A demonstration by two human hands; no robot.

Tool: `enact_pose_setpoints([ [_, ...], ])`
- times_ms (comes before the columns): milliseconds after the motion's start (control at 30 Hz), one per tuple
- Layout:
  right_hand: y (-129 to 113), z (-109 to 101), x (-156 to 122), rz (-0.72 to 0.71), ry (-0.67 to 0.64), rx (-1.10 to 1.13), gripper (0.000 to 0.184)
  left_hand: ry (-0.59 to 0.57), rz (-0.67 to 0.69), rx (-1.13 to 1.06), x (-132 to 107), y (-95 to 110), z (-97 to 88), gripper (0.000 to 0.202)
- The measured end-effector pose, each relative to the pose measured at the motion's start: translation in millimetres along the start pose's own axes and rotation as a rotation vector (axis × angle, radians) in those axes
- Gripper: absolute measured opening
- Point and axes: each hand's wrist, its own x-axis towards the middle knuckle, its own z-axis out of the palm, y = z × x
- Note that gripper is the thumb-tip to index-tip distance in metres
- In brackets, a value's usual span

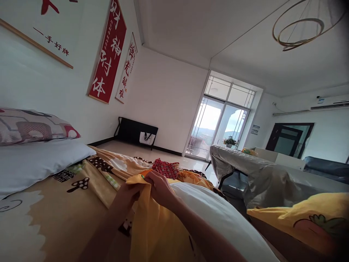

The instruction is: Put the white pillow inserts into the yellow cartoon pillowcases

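My left hand (128, 193) and my right hand (160, 186) are close together over the bed, both closed on the edge of a yellow pillowcase (147, 218). The cloth hangs in folds from my fingers down toward me, and a small green patch shows by my right fingertips. Just right of the cloth, partly behind my right forearm, lies a plain white pillow (212, 205). Beneath my hands spreads a tan blanket (62, 203) printed with mushrooms and pale shapes. A red plaid cloth (165, 169) lies crumpled beyond my hands.
At left a patterned pillow (35, 125) rests on a white pillow (49, 160). A yellow printed pillow (308, 218) is at the right edge. Beyond it stands a table (245, 158) under plastic sheeting, with chairs. A black folded frame (131, 131) leans against the far wall.
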Motion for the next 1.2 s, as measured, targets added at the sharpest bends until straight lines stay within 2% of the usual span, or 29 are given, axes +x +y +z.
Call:
enact_pose_setpoints([
  [133,7.7,0.5,3.4,0.065,0.034,-0.05,0.02,-0.097,-0.091,-0.184,-0.2,1.8,1.7,0.035],
  [200,14.3,1.1,3.4,0.116,0.048,-0.042,0.021,-0.099,-0.125,-0.214,-2.3,5.0,2.4,0.033],
  [267,20.6,2.4,1.8,0.171,0.008,-0.031,0.019,-0.079,-0.145,-0.226,-4.4,8.9,2.7,0.032],
  [367,25.6,2.5,-1.1,0.229,-0.112,-0.03,0.019,-0.005,-0.098,-0.256,-6.5,14.4,3.3,0.037],
  [433,24.7,-1.2,-0.5,0.243,-0.144,-0.014,0.019,0.052,-0.049,-0.268,-7.6,16.7,4.8,0.039],
  [567,15.4,-15.9,11.7,0.21,-0.009,0.191,0.016,0.059,0.01,-0.232,-10.7,15.6,10.4,0.038],
  [600,12.7,-18.8,16.0,0.175,-0.025,0.244,0.017,0.044,0.021,-0.223,-11.4,14.4,11.6,0.038],
  [667,8.9,-21.4,23.7,0.105,-0.15,0.302,0.019,0.022,0.039,-0.219,-11.9,11.3,12.9,0.042],
  [733,8.1,-19.1,28.7,0.094,-0.244,0.328,0.021,0.035,0.053,-0.222,-11.0,7.9,12.9,0.042],
  [767,8.7,-16.8,29.9,0.108,-0.247,0.342,0.021,0.052,0.058,-0.219,-10.2,6.3,12.8,0.04],
  [867,12.1,-9.0,28.3,0.158,-0.182,0.349,0.018,0.089,0.055,-0.219,-7.5,2.4,13.7,0.037],
  [1000,12.8,-3.9,18.9,0.082,-0.08,0.226,0.015,0.074,0.039,-0.18,-6.5,0.0,17.1,0.035],
  [1200,10.0,3.6,6.9,0.012,-0.01,0.066,0.013,0.131,0.126,0.13,-6.7,-3.1,15.6,0.022],
])
